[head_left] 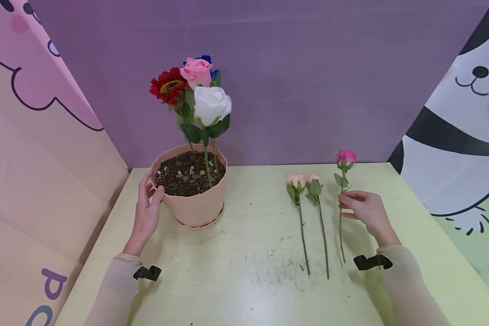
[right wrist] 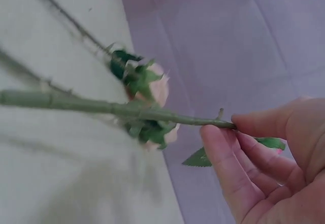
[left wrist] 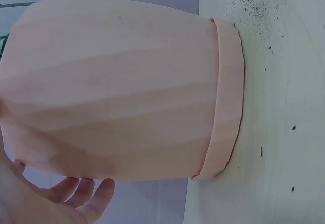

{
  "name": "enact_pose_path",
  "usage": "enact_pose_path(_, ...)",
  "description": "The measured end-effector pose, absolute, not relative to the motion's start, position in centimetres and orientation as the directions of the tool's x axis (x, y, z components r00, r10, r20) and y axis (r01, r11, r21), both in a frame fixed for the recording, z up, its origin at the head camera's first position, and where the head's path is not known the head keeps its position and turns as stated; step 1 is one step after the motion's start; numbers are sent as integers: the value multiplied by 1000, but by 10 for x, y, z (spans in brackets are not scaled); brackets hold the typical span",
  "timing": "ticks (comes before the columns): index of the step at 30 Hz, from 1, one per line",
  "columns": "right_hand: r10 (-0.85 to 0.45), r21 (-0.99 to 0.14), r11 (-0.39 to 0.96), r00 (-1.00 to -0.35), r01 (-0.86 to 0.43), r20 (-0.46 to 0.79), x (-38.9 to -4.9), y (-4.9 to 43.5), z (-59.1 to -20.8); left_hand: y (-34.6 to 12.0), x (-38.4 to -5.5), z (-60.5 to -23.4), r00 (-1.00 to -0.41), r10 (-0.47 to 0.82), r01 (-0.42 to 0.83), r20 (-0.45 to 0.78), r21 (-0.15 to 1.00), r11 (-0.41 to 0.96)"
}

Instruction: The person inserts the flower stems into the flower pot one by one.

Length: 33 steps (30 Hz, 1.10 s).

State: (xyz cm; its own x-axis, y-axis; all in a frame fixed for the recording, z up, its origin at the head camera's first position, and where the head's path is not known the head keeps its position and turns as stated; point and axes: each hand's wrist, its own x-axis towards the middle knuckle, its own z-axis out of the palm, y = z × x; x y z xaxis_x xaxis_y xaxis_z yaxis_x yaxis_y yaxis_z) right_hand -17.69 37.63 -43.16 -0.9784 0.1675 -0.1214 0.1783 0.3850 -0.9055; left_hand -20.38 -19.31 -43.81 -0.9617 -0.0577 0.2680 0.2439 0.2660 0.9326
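A pink flower pot (head_left: 195, 208) filled with dark soil stands on the table's left side. My left hand (head_left: 147, 213) holds its left rim, and in the left wrist view the fingers (left wrist: 96, 198) lie along the pot's side. My right hand (head_left: 364, 210) pinches the green stem of a magenta rose (head_left: 346, 158) between thumb and fingers, the bloom pointing up and away. In the right wrist view, the rose stem (right wrist: 101, 104) runs leftward from the fingertips. Two pale peach roses (head_left: 303, 226) lie side by side just left of that hand.
From the soil rise a white rose (head_left: 213, 106), a pink rose (head_left: 197, 71), a red flower (head_left: 169, 86) and a blue flower (head_left: 214, 72), partly hidden. Crumbs of soil (head_left: 283, 271) dot the table. A purple backdrop (head_left: 289, 90) stands behind, printed panels at both sides.
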Motion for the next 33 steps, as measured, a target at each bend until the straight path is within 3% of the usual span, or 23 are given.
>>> enact_pose_path(8,155,-930,352,-987,102,-49,-181,367,-414,-192,-203,-438,-962,-57,243,268,932,271)
enact_pose_path(33,149,-962,270,-989,45,-5,-195,339,-381,-193,-203,-438,-962,-57,245,269,932,266)
